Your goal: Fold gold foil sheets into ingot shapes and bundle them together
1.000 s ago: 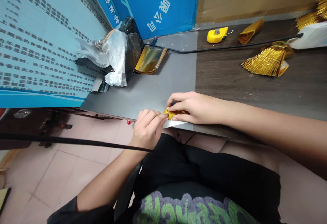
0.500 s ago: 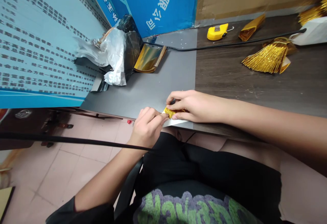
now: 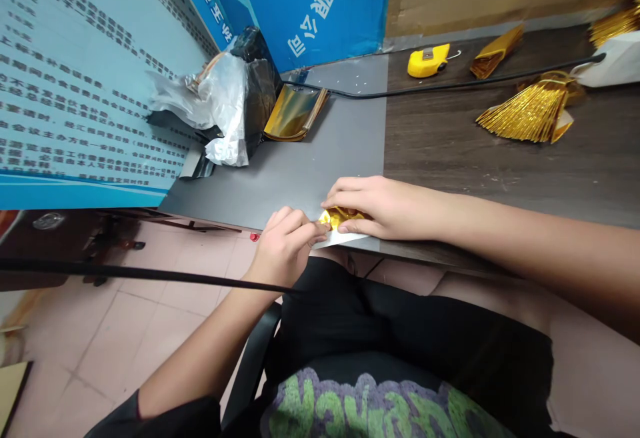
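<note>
A small piece of gold foil paper (image 3: 339,217) with a white underside lies at the near edge of the grey table (image 3: 310,165). My right hand (image 3: 385,208) lies over it, fingers curled down and pressing it onto the table. My left hand (image 3: 287,245) is closed in a pinch, its fingertips meeting the left end of the foil. Most of the foil is hidden under my right fingers.
A stack of gold foil sheets (image 3: 293,113) sits beside crumpled plastic bags (image 3: 225,108). On the dark wood top lie a fan of folded gold strips (image 3: 527,115), a yellow tape measure (image 3: 427,61), another gold piece (image 3: 495,51) and a black cable (image 3: 450,88). Blue printed boards stand behind.
The hands stay on the gold foil with only small finger shifts. More of the crumpled gold surface shows under my right fingers now.
</note>
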A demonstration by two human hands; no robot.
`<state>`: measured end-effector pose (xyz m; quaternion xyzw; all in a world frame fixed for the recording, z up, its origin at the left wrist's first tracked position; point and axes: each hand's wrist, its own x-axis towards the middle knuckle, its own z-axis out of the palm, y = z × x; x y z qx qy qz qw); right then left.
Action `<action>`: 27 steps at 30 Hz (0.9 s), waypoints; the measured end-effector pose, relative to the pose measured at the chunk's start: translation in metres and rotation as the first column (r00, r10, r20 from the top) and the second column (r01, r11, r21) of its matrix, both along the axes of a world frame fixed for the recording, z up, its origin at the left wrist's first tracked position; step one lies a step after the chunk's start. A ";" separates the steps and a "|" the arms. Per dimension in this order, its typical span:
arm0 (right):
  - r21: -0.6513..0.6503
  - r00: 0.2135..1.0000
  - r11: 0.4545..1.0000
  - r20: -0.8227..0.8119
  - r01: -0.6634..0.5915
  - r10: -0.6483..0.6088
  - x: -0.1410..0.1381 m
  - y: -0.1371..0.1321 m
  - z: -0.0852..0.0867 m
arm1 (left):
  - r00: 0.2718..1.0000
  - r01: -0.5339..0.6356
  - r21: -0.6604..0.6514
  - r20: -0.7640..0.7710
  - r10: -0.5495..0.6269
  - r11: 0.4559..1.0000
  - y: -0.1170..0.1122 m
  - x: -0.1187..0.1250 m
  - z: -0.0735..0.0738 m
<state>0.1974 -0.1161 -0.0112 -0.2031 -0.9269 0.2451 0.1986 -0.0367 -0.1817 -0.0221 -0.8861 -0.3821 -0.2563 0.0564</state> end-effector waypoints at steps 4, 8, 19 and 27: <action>0.001 0.999 1.000 0.026 -0.020 0.020 -0.001 -0.001 -0.001 | 0.999 0.013 -0.029 0.046 -0.011 1.000 0.001 0.000 0.000; 0.017 0.999 1.000 0.042 -0.018 0.017 -0.002 -0.002 -0.001 | 0.998 0.026 -0.021 0.055 -0.025 0.999 0.001 -0.001 -0.001; 0.070 0.998 0.997 0.058 -0.022 0.018 -0.003 -0.003 -0.002 | 0.998 0.052 -0.042 0.031 -0.051 0.998 0.004 -0.005 0.003; 0.021 0.998 0.999 0.059 -0.026 0.025 -0.003 -0.002 -0.002 | 0.994 0.101 -0.036 -0.041 -0.102 0.994 0.006 -0.010 0.004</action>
